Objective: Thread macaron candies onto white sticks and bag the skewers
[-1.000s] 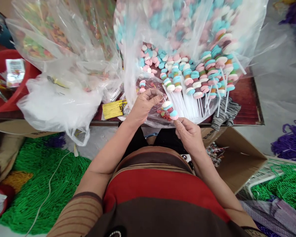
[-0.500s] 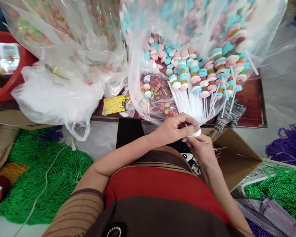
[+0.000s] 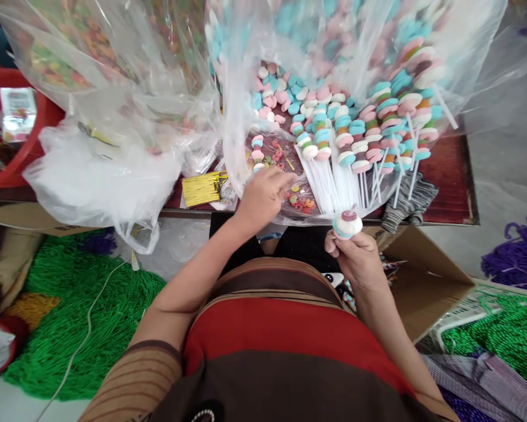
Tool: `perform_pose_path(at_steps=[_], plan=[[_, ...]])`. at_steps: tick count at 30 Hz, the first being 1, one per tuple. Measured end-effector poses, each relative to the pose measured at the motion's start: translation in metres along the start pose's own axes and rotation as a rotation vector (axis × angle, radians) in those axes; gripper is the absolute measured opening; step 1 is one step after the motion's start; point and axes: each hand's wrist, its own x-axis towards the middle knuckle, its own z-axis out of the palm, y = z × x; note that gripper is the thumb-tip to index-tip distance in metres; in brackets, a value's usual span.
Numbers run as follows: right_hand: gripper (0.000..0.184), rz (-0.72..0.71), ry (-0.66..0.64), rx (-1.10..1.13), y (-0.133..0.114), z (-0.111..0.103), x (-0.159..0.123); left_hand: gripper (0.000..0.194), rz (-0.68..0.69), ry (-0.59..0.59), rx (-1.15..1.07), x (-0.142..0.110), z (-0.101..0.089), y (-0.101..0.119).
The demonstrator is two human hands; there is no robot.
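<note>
My right hand [image 3: 355, 258] is closed round a candy skewer [image 3: 347, 223] with white, red and blue pieces stacked on its top, held upright just below the table's front edge. My left hand [image 3: 263, 196] reaches forward onto the clear plastic sheet, fingers curled over small ring-shaped gummies [image 3: 301, 202]; what they pinch is hidden. Beyond it lie several finished marshmallow skewers [image 3: 360, 146] with white sticks, and a heap of loose pink, blue and white marshmallows [image 3: 289, 97] inside a big clear bag.
A clear bag of mixed coloured candy [image 3: 82, 53] and a white plastic bag [image 3: 96, 176] fill the table's left. Gold twist ties [image 3: 200, 189], a red basin [image 3: 8, 140], a striped cloth [image 3: 406, 202]. Green beads [image 3: 70, 316] and a cardboard box [image 3: 425, 281] sit below.
My left hand left the right hand and reached forward to the ring gummies. My right hand turned the skewer upright, so its stacked top now shows.
</note>
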Motion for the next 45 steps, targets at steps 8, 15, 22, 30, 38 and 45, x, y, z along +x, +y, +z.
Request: perform_pose_path(at_steps=[8, 15, 22, 30, 38, 45], plan=[[0.033, 0.021, 0.027, 0.026, -0.002, 0.003, 0.0, 0.03, 0.001, -0.149, 0.474, 0.034, -0.012, -0.038], [0.038, 0.088, 0.083, -0.095, -0.006, 0.014, 0.005, 0.018, -0.224, 0.033, -0.331, 0.031, -0.016, -0.016], [0.051, 0.078, 0.028, -0.226, -0.009, 0.029, 0.013, 0.036, -0.368, 0.134, -1.074, 0.015, -0.001, 0.013], [0.049, 0.074, 0.049, -0.282, -0.014, 0.035, 0.006, 0.034, -0.321, 0.185, -1.026, 0.011, 0.002, 0.026], [0.045, 0.04, 0.039, -0.165, -0.009, 0.039, 0.008, 0.04, -0.477, 0.15, -1.191, 0.009, 0.009, 0.038], [0.037, -0.012, 0.103, -0.124, -0.005, 0.039, 0.019, 0.045, -0.444, 0.042, -1.196, 0.006, 0.018, 0.046]])
